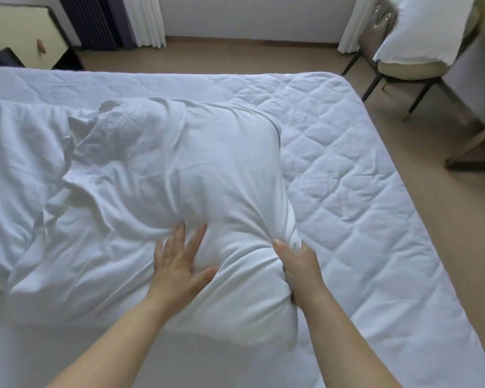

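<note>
pillow (207,175) between flat left hand (177,264) and gripping right hand (300,264).

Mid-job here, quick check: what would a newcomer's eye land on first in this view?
The big white pillow in the middle of the bed, with the left hand pressing flat on it and the right hand gripping bunched fabric at its near right corner. Next, the rumpled bedding on the left, and a second pillow on the chair at the far right.
</note>
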A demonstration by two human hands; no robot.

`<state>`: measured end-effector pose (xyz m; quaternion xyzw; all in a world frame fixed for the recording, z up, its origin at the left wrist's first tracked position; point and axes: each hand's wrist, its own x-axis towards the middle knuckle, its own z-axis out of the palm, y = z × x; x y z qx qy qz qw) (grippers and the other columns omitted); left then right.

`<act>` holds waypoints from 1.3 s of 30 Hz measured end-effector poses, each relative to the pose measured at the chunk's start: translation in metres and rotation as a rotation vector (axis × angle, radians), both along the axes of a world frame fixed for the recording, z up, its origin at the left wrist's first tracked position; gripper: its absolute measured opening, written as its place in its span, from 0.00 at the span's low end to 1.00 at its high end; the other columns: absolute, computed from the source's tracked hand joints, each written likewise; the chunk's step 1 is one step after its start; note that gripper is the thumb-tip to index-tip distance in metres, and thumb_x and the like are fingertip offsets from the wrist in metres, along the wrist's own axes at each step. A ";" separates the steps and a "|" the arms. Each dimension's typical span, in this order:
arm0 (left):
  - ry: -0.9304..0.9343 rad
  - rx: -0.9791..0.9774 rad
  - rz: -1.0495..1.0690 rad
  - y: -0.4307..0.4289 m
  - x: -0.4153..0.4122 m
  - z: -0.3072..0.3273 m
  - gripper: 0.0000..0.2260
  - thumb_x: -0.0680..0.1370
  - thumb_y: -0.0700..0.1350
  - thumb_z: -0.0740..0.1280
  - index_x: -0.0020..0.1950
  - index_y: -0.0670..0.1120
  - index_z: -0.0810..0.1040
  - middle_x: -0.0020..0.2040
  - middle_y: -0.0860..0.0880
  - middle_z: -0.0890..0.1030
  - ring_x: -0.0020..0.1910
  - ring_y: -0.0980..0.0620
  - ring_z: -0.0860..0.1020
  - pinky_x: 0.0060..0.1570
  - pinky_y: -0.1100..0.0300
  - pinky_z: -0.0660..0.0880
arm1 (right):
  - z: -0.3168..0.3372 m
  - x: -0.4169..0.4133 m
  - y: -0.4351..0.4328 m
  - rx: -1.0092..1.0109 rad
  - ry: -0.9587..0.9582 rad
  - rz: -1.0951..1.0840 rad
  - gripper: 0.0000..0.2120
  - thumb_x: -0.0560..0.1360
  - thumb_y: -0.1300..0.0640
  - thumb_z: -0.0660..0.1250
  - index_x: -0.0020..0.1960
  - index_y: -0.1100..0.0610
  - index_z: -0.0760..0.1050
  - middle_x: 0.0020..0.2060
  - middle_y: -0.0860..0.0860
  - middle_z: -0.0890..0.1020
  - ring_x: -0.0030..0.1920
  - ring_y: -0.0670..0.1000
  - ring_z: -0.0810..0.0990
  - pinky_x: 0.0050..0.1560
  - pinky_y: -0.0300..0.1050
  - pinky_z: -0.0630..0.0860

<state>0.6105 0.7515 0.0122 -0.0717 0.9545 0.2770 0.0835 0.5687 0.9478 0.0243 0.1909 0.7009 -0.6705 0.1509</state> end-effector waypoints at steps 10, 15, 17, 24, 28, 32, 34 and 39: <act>0.084 -0.354 -0.221 0.044 0.102 -0.067 0.36 0.70 0.71 0.47 0.74 0.60 0.43 0.63 0.40 0.73 0.76 0.52 0.42 0.71 0.57 0.38 | -0.052 0.104 0.081 0.374 -0.257 0.133 0.12 0.76 0.65 0.58 0.58 0.61 0.74 0.36 0.53 0.76 0.38 0.53 0.75 0.37 0.39 0.73; -0.083 -0.428 -0.177 0.042 0.104 -0.077 0.36 0.65 0.70 0.49 0.71 0.58 0.59 0.59 0.43 0.79 0.68 0.45 0.62 0.72 0.56 0.37 | -0.048 0.098 0.086 0.835 -0.093 0.185 0.31 0.76 0.58 0.62 0.75 0.56 0.53 0.72 0.57 0.62 0.70 0.58 0.61 0.68 0.49 0.58; -0.143 -0.459 -0.185 0.039 0.100 -0.068 0.34 0.64 0.70 0.50 0.64 0.55 0.66 0.56 0.47 0.82 0.61 0.50 0.69 0.71 0.57 0.39 | -0.040 0.096 0.051 0.946 0.360 0.179 0.29 0.74 0.55 0.62 0.73 0.55 0.58 0.70 0.59 0.65 0.70 0.58 0.60 0.67 0.48 0.56; -0.220 -0.454 -0.127 -0.001 0.119 -0.050 0.29 0.64 0.65 0.51 0.59 0.53 0.67 0.51 0.49 0.84 0.57 0.49 0.75 0.72 0.57 0.40 | -0.087 0.103 -0.007 1.077 0.890 0.888 0.32 0.68 0.42 0.54 0.71 0.52 0.59 0.76 0.50 0.43 0.75 0.46 0.39 0.71 0.50 0.46; -0.194 -0.498 -0.049 -0.057 0.141 -0.043 0.28 0.62 0.63 0.51 0.57 0.53 0.68 0.49 0.50 0.84 0.56 0.48 0.75 0.72 0.56 0.39 | -0.090 0.110 0.003 1.008 0.861 0.855 0.28 0.78 0.43 0.41 0.76 0.48 0.41 0.76 0.42 0.43 0.75 0.41 0.42 0.73 0.45 0.42; -0.148 -0.524 -0.087 -0.115 0.152 -0.043 0.32 0.60 0.66 0.49 0.56 0.55 0.77 0.50 0.51 0.84 0.55 0.52 0.77 0.72 0.56 0.41 | -0.092 0.123 -0.036 1.006 0.798 0.720 0.28 0.76 0.41 0.41 0.75 0.43 0.40 0.76 0.41 0.49 0.72 0.48 0.59 0.69 0.48 0.56; -0.158 -0.539 -0.116 -0.144 0.152 -0.040 0.33 0.61 0.68 0.49 0.58 0.55 0.75 0.53 0.52 0.83 0.58 0.52 0.75 0.70 0.53 0.46 | -0.074 0.120 -0.097 1.047 0.748 0.718 0.30 0.76 0.36 0.33 0.75 0.44 0.46 0.68 0.52 0.69 0.53 0.57 0.75 0.50 0.53 0.73; -0.250 -0.419 -0.128 -0.252 0.155 -0.058 0.34 0.70 0.70 0.47 0.72 0.55 0.58 0.66 0.51 0.71 0.72 0.52 0.56 0.73 0.52 0.39 | -0.065 0.126 -0.292 1.093 0.968 0.665 0.30 0.76 0.35 0.37 0.75 0.44 0.46 0.75 0.49 0.54 0.73 0.51 0.57 0.69 0.43 0.49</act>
